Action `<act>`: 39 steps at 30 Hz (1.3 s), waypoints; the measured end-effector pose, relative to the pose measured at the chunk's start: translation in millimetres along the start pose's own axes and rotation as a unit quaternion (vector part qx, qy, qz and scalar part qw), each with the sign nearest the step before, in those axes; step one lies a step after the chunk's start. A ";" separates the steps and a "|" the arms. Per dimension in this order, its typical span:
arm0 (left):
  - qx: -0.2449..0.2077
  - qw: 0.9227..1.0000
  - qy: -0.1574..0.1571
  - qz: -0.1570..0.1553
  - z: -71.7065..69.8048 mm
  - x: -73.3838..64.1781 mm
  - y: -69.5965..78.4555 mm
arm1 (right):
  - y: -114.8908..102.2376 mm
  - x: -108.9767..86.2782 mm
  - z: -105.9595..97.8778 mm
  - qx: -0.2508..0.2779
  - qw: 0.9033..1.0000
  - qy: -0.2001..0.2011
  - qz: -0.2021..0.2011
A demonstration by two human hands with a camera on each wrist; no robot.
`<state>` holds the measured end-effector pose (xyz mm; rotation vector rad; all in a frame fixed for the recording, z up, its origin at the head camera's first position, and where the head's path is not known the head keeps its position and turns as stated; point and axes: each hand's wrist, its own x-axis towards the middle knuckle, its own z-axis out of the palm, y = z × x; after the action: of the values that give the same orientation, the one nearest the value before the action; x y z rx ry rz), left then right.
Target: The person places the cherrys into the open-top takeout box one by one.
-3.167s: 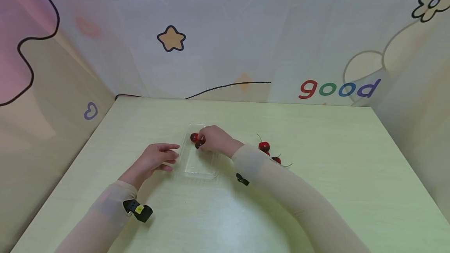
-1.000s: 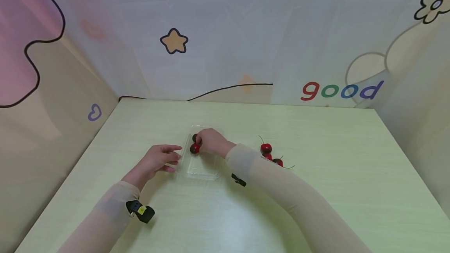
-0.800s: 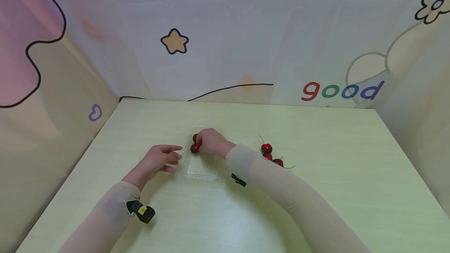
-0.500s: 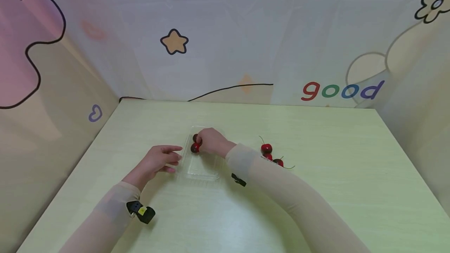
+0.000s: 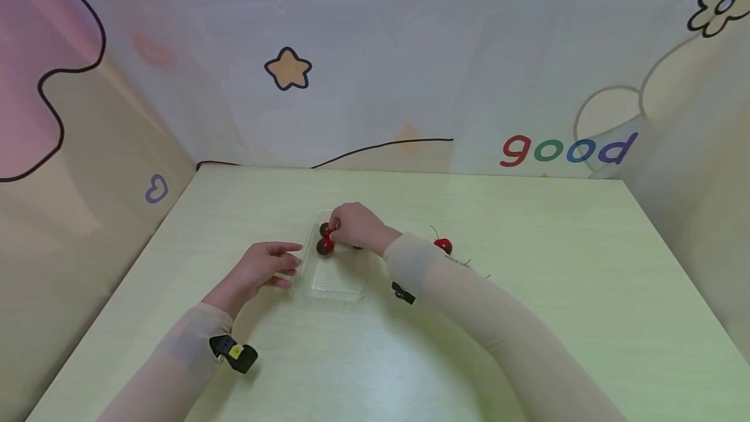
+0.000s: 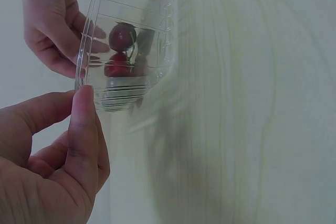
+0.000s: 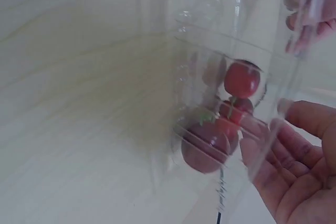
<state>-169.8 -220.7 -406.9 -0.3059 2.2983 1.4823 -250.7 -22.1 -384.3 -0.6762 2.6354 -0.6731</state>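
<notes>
A clear plastic box [image 5: 335, 285] stands in front of me, with dark red cherries [image 5: 325, 246] in its far part. My right hand [image 5: 359, 225] reaches over these cherries and hides part of them. In the right wrist view its thumb and fingers are apart, with no cherry between them, close beside the cherries [image 7: 206, 148]. My left hand [image 5: 260, 267] stays at the box's left side, fingers stretched out. The left wrist view has its fingertips touching the rim of the box [image 6: 84, 72].
On the table [image 5: 556, 298], right of the box, another cherry [image 5: 443, 245] with a long stem lies beyond my right forearm. More stems stick out from behind the sleeve [image 5: 480, 311]. A patterned cloth backdrop [image 5: 375, 70] rises behind and at the sides.
My right hand has let go of a cherry, which now lies in the box, and has moved slightly up and right. Its sleeve now covers more of the table cherries. My left hand stays put.
</notes>
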 end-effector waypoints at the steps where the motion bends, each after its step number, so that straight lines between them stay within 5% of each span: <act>1: 0.001 1.000 0.001 -0.001 0.0 0.2 -0.3 | 0.5 -1.3 -2.6 -0.002 1.000 0.002 -0.003; 23: 0.009 1.000 0.009 -0.010 1.5 2.3 -0.2 | 36.1 -43.5 -34.9 0.046 0.998 0.022 -0.030; 39: 0.006 1.000 0.002 -0.007 1.7 1.4 -0.2 | 66.2 -99.7 -45.3 0.109 0.991 0.062 -0.047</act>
<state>-170.6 -219.2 -408.3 -0.3217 2.3015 1.4622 -211.2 97.4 -361.1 -0.7171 2.5995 -1.0454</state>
